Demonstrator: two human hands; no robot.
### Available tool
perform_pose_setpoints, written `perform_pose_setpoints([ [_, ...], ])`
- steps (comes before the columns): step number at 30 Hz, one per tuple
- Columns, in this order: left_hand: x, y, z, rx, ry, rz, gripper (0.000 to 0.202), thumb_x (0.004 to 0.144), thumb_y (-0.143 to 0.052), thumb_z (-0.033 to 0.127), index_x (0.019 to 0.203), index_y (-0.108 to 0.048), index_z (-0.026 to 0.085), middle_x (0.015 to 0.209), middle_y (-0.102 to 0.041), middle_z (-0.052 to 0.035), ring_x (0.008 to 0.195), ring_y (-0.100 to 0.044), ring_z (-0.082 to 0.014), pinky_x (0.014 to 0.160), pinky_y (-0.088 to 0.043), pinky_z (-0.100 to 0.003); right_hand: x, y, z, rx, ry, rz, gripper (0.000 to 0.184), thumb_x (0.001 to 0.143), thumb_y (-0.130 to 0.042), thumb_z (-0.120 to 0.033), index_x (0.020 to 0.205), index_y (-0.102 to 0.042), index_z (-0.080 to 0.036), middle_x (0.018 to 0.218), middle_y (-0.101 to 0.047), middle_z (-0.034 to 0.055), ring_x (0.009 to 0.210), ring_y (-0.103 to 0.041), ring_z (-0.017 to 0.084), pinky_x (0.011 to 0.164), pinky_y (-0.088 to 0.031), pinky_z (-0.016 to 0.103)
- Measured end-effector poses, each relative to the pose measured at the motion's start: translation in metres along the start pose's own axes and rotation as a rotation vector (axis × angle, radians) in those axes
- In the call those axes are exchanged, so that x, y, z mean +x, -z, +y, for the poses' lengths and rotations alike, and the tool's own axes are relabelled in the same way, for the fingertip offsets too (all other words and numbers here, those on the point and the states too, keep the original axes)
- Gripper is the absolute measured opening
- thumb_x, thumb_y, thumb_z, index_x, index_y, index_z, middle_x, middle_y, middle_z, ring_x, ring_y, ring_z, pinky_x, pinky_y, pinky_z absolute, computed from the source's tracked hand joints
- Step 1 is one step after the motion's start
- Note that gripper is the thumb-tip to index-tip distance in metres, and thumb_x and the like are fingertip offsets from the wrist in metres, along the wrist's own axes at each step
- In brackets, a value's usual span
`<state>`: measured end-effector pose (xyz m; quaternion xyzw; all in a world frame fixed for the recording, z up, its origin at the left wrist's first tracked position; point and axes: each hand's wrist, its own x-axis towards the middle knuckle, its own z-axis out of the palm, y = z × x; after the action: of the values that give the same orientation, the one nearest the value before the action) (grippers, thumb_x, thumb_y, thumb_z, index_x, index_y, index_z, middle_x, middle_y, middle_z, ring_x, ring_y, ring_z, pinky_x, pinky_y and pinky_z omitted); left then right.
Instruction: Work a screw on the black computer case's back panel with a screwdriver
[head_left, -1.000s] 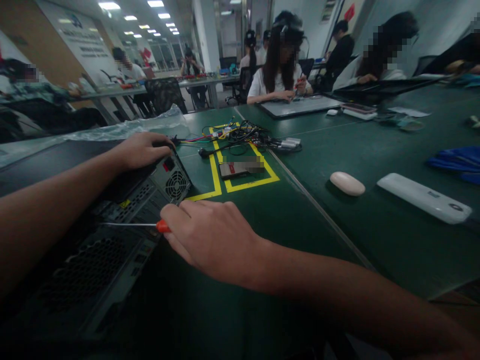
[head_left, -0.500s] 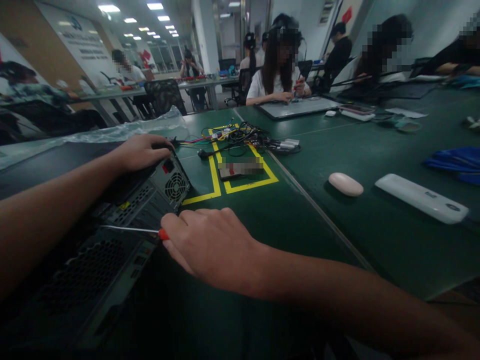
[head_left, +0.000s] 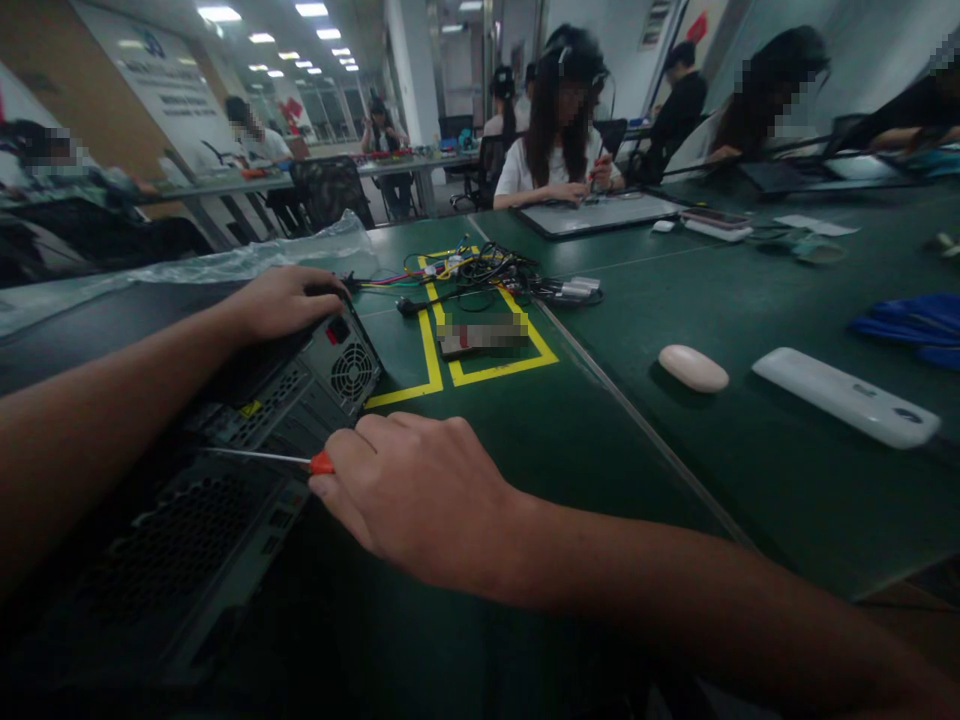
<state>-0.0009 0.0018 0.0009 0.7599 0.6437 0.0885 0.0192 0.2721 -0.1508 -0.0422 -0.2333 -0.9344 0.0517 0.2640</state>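
Note:
A black-and-grey desktop computer case lies at the left on the green table, its rear panel with fan grille and slots facing me. My left hand grips the case's top near the far rear corner, thumb along the edge, other fingers partly hidden. In my right hand, closed around its orange-red handle, is a screwdriver. Its thin shaft points left across the rear panel. The tip reaches a dark part of the case, and I cannot tell exactly what it touches.
Beyond the case lie a bundle of cables and a flat, blurred object inside yellow tape. Right of them are a pinkish oval object, a long white device and blue cloth. Across the table a person works over a flat panel.
My right hand has shifted slightly, its thumb moving farther left along the screwdriver handle. The left hand stays on the case, and the shaft keeps nearly the same place.

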Motion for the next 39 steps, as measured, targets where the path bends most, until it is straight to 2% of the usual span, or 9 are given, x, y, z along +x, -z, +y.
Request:
perform_pose_setpoints([
  [5,0.0,0.0,0.001,0.013,0.014,-0.012,0.076,0.083,-0.044,0.057,0.129,-0.08,0.008,0.135,-0.078,-0.019,0.125,-0.071,-0.0394,0.118,-0.05,-0.052,0.001,-0.002,-0.004,0.031,-0.043,-0.023,0.031,0.117,-0.05,-0.034,0.102,-0.07,-0.017,0.094,-0.079,0.0058,0.082,-0.076,0.023,0.054,-0.036,0.038],
  [8,0.0,0.001,0.001,0.02,0.016,-0.011,0.077,0.084,-0.044,0.057,0.131,-0.079,0.008,0.138,-0.077,-0.0188,0.128,-0.07,-0.0389,0.119,-0.049,-0.052,-0.001,-0.002,-0.003,0.028,-0.021,-0.031,0.019,0.116,-0.051,-0.03,0.12,-0.065,-0.018,0.098,-0.079,0.003,0.079,-0.075,0.024,0.051,-0.033,0.038],
  [11,0.0,0.002,0.001,0.023,0.029,-0.028,0.076,0.084,-0.044,0.057,0.132,-0.078,0.008,0.137,-0.077,-0.0192,0.126,-0.071,-0.0388,0.119,-0.05,-0.052,-0.003,0.0,0.001,0.007,0.046,-0.004,0.02,0.114,-0.05,-0.022,0.133,-0.058,-0.021,0.1,-0.077,0.0011,0.081,-0.074,0.024,0.051,-0.032,0.037],
  [20,-0.001,0.003,0.002,0.024,0.0,-0.024,0.076,0.086,-0.046,0.057,0.131,-0.078,0.006,0.135,-0.078,-0.0213,0.125,-0.071,-0.0413,0.119,-0.05,-0.053,-0.001,0.006,0.005,-0.076,0.053,0.031,0.021,0.116,-0.046,-0.018,0.121,-0.066,-0.02,0.099,-0.077,0.0033,0.091,-0.074,0.023,0.057,-0.037,0.037],
  [23,-0.002,0.003,0.003,0.026,0.014,-0.03,0.072,0.086,-0.045,0.055,0.131,-0.079,0.009,0.135,-0.079,-0.0195,0.125,-0.072,-0.0397,0.117,-0.051,-0.051,0.0,0.005,0.006,-0.062,0.057,0.059,0.022,0.115,-0.046,-0.019,0.12,-0.067,-0.019,0.101,-0.077,0.0041,0.093,-0.073,0.024,0.058,-0.038,0.038],
  [26,-0.003,0.003,0.004,0.034,0.014,-0.027,0.07,0.086,-0.045,0.054,0.129,-0.079,0.012,0.136,-0.078,-0.0177,0.127,-0.071,-0.0389,0.118,-0.051,-0.05,0.001,0.006,0.007,-0.051,0.016,0.045,0.022,0.115,-0.047,-0.02,0.118,-0.068,-0.019,0.105,-0.078,0.0047,0.094,-0.074,0.024,0.059,-0.039,0.038],
  [30,-0.003,0.004,0.004,0.038,0.008,-0.027,0.073,0.086,-0.044,0.055,0.131,-0.078,0.008,0.138,-0.077,-0.0207,0.127,-0.071,-0.04,0.119,-0.05,-0.051,0.004,0.008,0.008,-0.009,-0.059,-0.031,0.021,0.115,-0.049,-0.024,0.115,-0.069,-0.018,0.106,-0.078,0.0052,0.091,-0.075,0.026,0.058,-0.038,0.039],
  [35,-0.002,0.002,0.002,0.019,0.016,-0.019,0.071,0.085,-0.045,0.056,0.129,-0.079,0.012,0.137,-0.079,-0.0171,0.124,-0.072,-0.0389,0.118,-0.051,-0.05,0.002,0.002,0.007,0.016,0.009,-0.006,0.022,0.115,-0.046,-0.02,0.127,-0.064,-0.017,0.106,-0.078,0.005,0.09,-0.075,0.025,0.058,-0.039,0.039],
  [39,-0.002,0.002,0.003,0.025,0.011,-0.015,0.072,0.085,-0.046,0.055,0.129,-0.08,0.01,0.136,-0.079,-0.0192,0.124,-0.071,-0.0402,0.117,-0.051,-0.052,-0.001,-0.001,0.008,-0.001,0.079,0.028,0.027,0.115,-0.045,-0.017,0.139,-0.057,-0.019,0.103,-0.076,0.0023,0.085,-0.074,0.024,0.055,-0.036,0.037],
])
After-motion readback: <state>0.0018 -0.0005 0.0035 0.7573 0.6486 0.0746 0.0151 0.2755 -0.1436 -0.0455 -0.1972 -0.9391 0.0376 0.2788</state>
